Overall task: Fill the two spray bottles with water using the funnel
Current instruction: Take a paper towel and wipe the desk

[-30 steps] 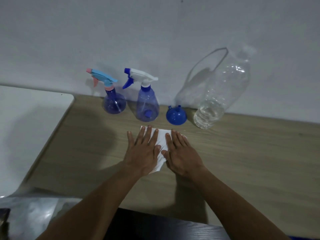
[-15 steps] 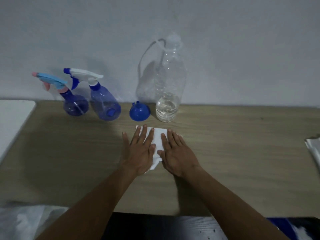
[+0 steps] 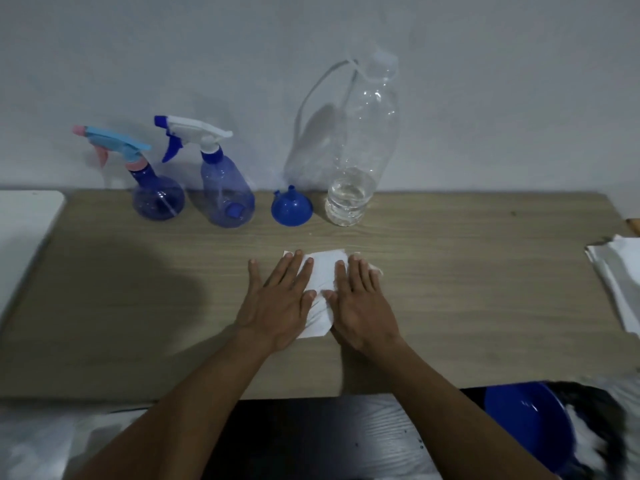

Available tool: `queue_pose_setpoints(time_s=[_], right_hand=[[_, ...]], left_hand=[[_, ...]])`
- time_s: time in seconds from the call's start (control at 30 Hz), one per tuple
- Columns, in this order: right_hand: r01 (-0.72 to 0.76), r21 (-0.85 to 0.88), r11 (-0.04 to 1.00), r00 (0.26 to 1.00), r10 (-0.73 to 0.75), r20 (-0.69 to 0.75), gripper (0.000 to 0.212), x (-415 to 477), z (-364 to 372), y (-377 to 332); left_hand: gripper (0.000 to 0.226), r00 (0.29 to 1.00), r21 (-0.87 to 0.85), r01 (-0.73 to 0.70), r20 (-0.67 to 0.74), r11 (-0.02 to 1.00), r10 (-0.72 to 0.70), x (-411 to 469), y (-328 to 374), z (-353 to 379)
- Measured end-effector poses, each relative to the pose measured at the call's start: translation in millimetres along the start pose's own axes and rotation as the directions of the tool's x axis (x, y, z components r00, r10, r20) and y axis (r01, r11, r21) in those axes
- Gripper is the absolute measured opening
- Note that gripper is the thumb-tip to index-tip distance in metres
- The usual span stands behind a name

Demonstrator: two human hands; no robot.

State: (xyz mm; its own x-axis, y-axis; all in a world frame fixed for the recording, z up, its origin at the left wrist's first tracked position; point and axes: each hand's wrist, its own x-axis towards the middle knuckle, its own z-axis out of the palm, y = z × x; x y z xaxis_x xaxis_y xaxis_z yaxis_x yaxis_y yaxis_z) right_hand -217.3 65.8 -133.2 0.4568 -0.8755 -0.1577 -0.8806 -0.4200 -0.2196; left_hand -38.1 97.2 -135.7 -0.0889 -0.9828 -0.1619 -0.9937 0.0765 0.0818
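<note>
Right now both hands lie flat, palms down, on a white paper towel [image 3: 323, 271] spread on the light wooden table [image 3: 485, 289]. The left hand [image 3: 277, 303] covers the towel's left part with its fingers straight and slightly fanned, the little finger resting on bare wood. The right hand [image 3: 363, 306] presses the towel's right part in the same released, flat way. The two thumbs nearly meet over the middle of the sheet, and neither hand grasps anything.

Beyond the fingertips, well apart from them, the task's things stand in a row along the white wall. From left to right:

- **Round bottle:** a round-bellied translucent blue spray bottle with a light-blue and pink trigger head [image 3: 158, 199].
- **Cone bottle:** a cone-shaped translucent blue spray bottle with a white and blue trigger head [image 3: 227, 195], just beside the first.
- **Funnel:** a small blue plastic funnel [image 3: 291, 208].
- **Water bottle:** a tall clear plastic bottle [image 3: 360, 161] holding a little water at its base.

Both spray bottles stand upright with their nozzles pointing left. The funnel sits upside down, wide mouth on the table and spout pointing up, almost straight ahead of the left hand's fingers.

A stack of white sheets [image 3: 620, 282] lies at the table's right edge. A blue plastic bowl [image 3: 526, 424] sits below the near edge on the right.
</note>
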Motion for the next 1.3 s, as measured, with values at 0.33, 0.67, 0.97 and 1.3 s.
queue_pose_setpoints(time_s=[0.33, 0.67, 0.97, 1.3], right_hand=[[-0.012, -0.079, 0.997, 0.999, 0.014, 0.032, 0.082, 18, 17, -82], [0.232, -0.203, 0.951, 0.966, -0.202, 0.161, 0.085, 83, 36, -202], [0.273, -0.169, 0.947, 0.956, -0.249, 0.153, 0.085, 86, 44, -279], [0.367, -0.160, 0.916, 0.928, -0.373, -0.004, 0.060, 23, 65, -254]], left_hand=[[0.070, 0.998, 0.025, -0.065, -0.018, 0.998, 0.065, -22, -79, -5], [0.073, 0.997, 0.043, 0.080, -0.023, 0.996, -0.079, -69, -214, -9], [0.069, 0.979, 0.054, 0.197, -0.056, 0.979, -0.194, -129, -274, 0], [0.067, 0.987, 0.037, 0.161, -0.029, 0.986, -0.160, -171, -226, 9]])
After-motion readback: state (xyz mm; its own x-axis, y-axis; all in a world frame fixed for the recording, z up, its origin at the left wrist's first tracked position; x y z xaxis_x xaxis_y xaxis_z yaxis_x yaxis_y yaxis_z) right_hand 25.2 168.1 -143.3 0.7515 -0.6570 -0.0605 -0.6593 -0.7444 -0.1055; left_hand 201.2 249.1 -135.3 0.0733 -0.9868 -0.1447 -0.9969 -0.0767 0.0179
